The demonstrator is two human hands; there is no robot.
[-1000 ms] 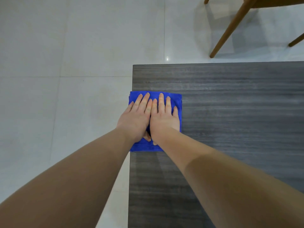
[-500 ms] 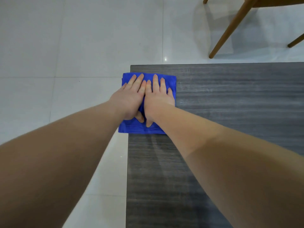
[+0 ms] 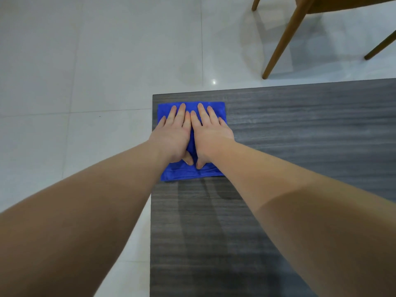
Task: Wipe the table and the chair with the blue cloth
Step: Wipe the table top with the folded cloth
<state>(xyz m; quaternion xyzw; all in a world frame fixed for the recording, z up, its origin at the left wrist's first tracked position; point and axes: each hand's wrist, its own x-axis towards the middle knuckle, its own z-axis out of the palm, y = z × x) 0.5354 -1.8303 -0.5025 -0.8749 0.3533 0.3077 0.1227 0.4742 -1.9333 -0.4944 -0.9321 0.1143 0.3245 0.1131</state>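
The left hand (image 3: 172, 137) and right hand (image 3: 211, 136) lie side by side, fingers straight and flat, pressing the folded blue cloth (image 3: 191, 173) onto the tabletop (image 3: 300, 136) at its far left corner. Flat palms probably spread pressure evenly for wiping. The chair (image 3: 285, 37) stands beyond, apparently not yet wiped.
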